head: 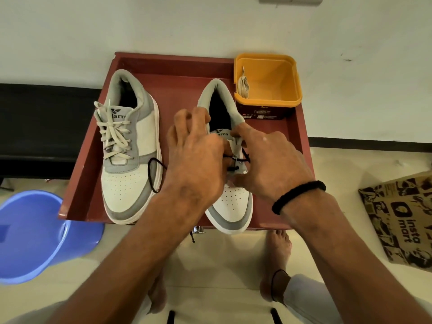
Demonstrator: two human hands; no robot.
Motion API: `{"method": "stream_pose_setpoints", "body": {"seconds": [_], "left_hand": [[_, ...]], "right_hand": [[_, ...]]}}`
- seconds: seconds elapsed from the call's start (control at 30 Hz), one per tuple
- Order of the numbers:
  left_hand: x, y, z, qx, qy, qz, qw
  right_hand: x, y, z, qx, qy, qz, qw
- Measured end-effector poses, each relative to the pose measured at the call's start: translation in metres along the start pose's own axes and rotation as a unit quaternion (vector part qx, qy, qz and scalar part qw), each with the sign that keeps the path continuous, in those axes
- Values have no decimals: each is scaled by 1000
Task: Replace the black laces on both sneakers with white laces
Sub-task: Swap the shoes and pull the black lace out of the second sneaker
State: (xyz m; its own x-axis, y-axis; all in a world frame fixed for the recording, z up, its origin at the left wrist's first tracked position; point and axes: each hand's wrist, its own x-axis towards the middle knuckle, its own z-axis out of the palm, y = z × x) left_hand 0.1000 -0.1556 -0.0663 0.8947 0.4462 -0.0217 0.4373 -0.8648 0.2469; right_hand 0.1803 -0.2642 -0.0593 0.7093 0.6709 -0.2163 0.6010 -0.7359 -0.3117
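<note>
Two white and grey sneakers sit in a dark red tray [79, 174]. The left sneaker [127, 146] is laced with a white lace [114, 134]. The right sneaker [233, 204] still carries a black lace [235, 160] through its lower eyelets. My left hand [196, 157] and my right hand [268, 160] are both over its lacing area, fingers curled and pinching the black lace. A loose end of black lace [154, 174] loops across the left sneaker's side and trails under my left wrist. A second white lace [243, 86] lies bundled in a yellow tub [275, 76].
The yellow tub stands in the tray's back right corner. A blue plastic basin [30, 235] sits on the floor at the left. A printed brown paper bag [402, 220] lies on the floor at the right. My bare feet [278, 260] are just below the tray.
</note>
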Motion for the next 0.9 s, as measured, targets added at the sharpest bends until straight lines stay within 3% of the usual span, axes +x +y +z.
{"method": "stream_pose_setpoints", "body": {"seconds": [0.17,0.27,0.33,0.4,0.47,0.53,0.6,0.73,0.83,0.9], "left_hand": [[4,-14,-20,-103,67,-50,991],[7,-25,-27,-287,143,-96,942],[9,-22,-31,-454,141,-128,871],[11,-14,-35,-628,102,-143,759],[12,-9,-37,-735,58,-150,659],[11,-8,-38,-776,39,-154,611],[12,-10,-39,-782,50,-152,602],[15,-24,-52,-756,110,-121,634],[15,-33,-59,-691,163,-91,698],[13,-34,-60,-607,201,-75,765]], "right_hand": [[-2,-1,-5,14,-12,9,1000],[-2,-1,-8,11,-20,14,1000],[-3,-3,-8,11,-23,15,1000],[-3,-4,-8,16,-21,18,999],[-2,-4,-9,16,-20,21,999],[-3,-3,-9,13,-19,21,1000],[-3,-4,-10,17,-19,21,999],[-2,-5,-10,22,-21,23,999],[-2,-3,-9,17,-21,23,999],[-2,-3,-9,14,-21,24,999]]}}
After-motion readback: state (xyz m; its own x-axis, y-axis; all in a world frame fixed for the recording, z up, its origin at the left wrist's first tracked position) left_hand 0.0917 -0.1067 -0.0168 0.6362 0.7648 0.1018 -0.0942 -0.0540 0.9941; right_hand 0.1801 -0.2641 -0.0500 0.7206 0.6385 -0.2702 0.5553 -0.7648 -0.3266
